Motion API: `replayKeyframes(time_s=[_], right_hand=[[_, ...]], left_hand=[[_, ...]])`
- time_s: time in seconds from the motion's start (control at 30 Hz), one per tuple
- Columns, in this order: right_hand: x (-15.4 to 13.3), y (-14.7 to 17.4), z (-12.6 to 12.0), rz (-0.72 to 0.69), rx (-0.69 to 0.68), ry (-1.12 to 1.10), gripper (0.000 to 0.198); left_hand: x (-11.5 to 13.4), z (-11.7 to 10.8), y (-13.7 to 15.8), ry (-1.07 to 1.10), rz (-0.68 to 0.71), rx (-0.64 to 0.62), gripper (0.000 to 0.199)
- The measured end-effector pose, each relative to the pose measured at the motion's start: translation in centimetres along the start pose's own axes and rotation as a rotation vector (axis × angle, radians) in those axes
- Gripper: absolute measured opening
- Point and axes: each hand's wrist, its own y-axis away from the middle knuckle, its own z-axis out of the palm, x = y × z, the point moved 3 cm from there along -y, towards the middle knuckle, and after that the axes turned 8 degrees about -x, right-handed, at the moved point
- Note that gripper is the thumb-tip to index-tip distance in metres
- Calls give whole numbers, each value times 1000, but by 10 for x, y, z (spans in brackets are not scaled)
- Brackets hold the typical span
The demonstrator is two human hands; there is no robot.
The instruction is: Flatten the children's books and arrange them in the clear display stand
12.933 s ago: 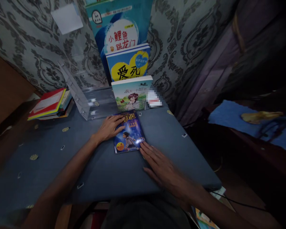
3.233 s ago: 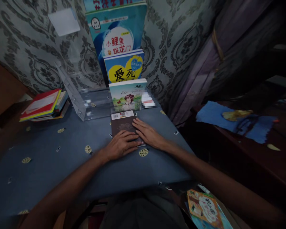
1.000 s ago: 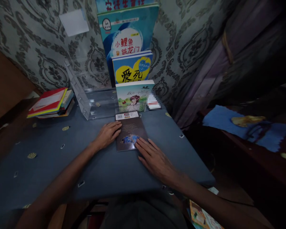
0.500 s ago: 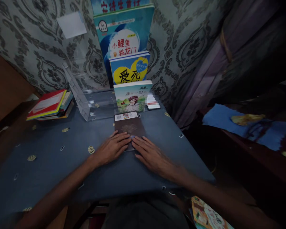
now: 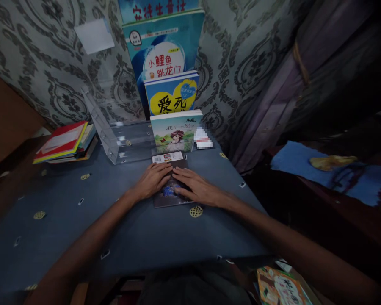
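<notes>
A dark book (image 5: pixel 169 200) lies flat on the table, with a white barcode label along its far edge and a blue patch nearer me. Both hands rest palm down on its cover, fingertips close together at the middle. My left hand (image 5: pixel 152 180) has its fingers stretched over the left half. My right hand (image 5: pixel 198 186) lies over the right half, fingers extended and thumb apart. Just beyond the label stands a book with a cartoon figure (image 5: pixel 176 132), propped upright in a clear stand (image 5: pixel 104 131). Part of the dark cover is hidden under my hands.
Behind stand a yellow-and-blue book (image 5: pixel 172 95) and a teal book (image 5: pixel 165 46), against patterned wallpaper. At the left lies a stack of books (image 5: pixel 65 142). A blue cloth (image 5: pixel 292 163) is on the right, and another pile of books (image 5: pixel 281 286) sits low by the table's front edge.
Both hands have slid away from me up the dark book, uncovering its near part and the blue patch. The book still lies flat on the table.
</notes>
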Motion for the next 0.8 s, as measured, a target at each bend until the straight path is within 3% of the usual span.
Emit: replayKeyframes(time_s=[0.13, 0.37, 0.8], right_hand=[[21, -17, -6, -6, -8, -27, 51], [58, -46, -3, 52, 99, -35, 45], [58, -40, 2, 132, 150, 56, 45]], left_hand=[[-9, 0, -14, -16, -33, 7, 42], [-21, 0, -28, -27, -71, 29, 45], [-31, 11, -13, 19, -145, 81, 44]])
